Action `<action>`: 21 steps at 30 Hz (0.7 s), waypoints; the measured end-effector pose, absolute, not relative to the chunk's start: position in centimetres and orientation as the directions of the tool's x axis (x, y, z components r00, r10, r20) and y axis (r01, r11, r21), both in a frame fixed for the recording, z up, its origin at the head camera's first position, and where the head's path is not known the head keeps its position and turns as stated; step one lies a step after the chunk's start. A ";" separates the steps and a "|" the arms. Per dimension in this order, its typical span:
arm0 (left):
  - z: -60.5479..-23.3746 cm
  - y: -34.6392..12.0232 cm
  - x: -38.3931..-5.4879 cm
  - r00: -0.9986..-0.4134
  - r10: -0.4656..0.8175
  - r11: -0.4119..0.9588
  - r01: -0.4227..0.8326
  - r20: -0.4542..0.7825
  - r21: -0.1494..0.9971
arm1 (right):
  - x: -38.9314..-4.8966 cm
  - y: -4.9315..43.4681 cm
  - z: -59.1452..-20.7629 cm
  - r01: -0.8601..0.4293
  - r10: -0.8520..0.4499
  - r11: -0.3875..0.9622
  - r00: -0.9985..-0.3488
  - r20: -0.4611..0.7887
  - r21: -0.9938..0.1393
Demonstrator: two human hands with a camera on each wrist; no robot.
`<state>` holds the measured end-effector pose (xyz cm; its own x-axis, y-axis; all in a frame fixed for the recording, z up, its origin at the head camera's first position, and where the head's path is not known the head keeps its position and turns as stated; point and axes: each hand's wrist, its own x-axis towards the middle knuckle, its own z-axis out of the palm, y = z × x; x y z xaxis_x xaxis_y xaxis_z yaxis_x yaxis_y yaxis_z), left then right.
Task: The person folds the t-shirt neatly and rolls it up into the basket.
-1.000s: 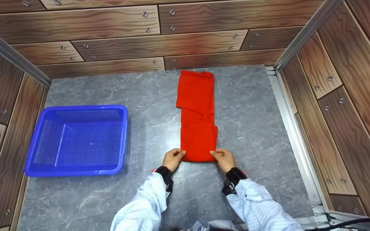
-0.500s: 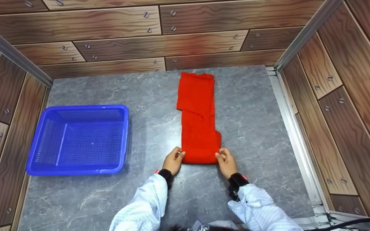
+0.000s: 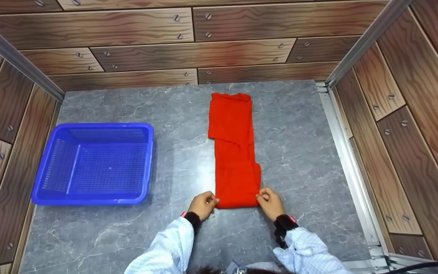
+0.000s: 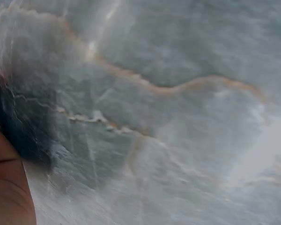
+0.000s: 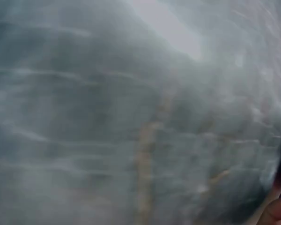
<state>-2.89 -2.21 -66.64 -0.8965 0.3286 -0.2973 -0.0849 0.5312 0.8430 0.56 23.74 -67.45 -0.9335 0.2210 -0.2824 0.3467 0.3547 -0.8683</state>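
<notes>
A red garment (image 3: 236, 152), folded into a long narrow strip, lies lengthwise on the grey marbled table (image 3: 177, 110). Its near end is doubled over into a thicker, squarish section. At the near left corner my left hand (image 3: 202, 206) pinches the cloth between thumb and fingers. My right hand (image 3: 272, 204) pinches the near right corner the same way. Only a part of the left hand (image 4: 9, 190) enters the left wrist view, at the lower left edge. In the right wrist view, fingers (image 5: 277, 211) show at the lower right corner, and the cloth is out of sight.
A blue perforated plastic basket (image 3: 149, 163) stands on the left of the table. Wood-patterned panels (image 3: 143, 57) wall in the back and both sides. A metal rail (image 3: 346, 160) runs along the right edge, and a black cable (image 3: 428, 265) crosses the lower right corner.
Both hands have drawn the garment's near end toward the body, and the whole strip has slid nearer, its far end leaving the back wall. The right hand has also shifted slightly right.
</notes>
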 end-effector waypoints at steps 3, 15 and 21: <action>-66.6 -2.4 -2.3 -0.877 0.361 0.540 -0.079 -0.316 0.838 | 1.7 24.0 -67.6 0.326 0.203 0.345 -0.942 -0.269 -0.880; -66.7 -2.7 -1.4 -0.924 0.367 0.708 0.202 -0.109 0.677 | 3.2 24.7 -67.2 0.103 0.074 0.689 -0.995 -0.072 -0.718; -68.5 -0.8 -1.4 -0.876 0.434 0.791 0.482 0.210 0.377 | 1.2 22.3 -67.6 -0.161 -0.075 0.860 -0.978 0.193 -0.484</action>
